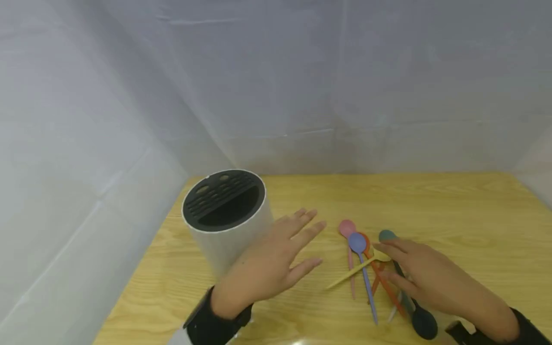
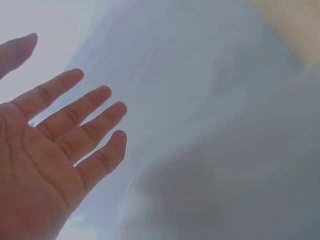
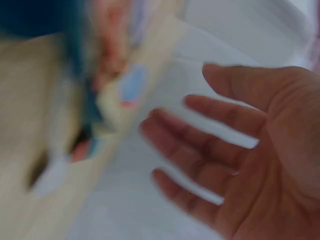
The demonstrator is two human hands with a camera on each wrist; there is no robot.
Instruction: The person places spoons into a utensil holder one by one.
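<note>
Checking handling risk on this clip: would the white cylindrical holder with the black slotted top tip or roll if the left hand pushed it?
The holder looks tall, so a high push from the left hand might tip it. Its round wall would probably roll once down. It looks rigid.

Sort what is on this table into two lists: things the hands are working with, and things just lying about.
In hand:
- spoons, under the right hand
- holder, beside the left hand

Lying about:
- table
- white backdrop
</note>
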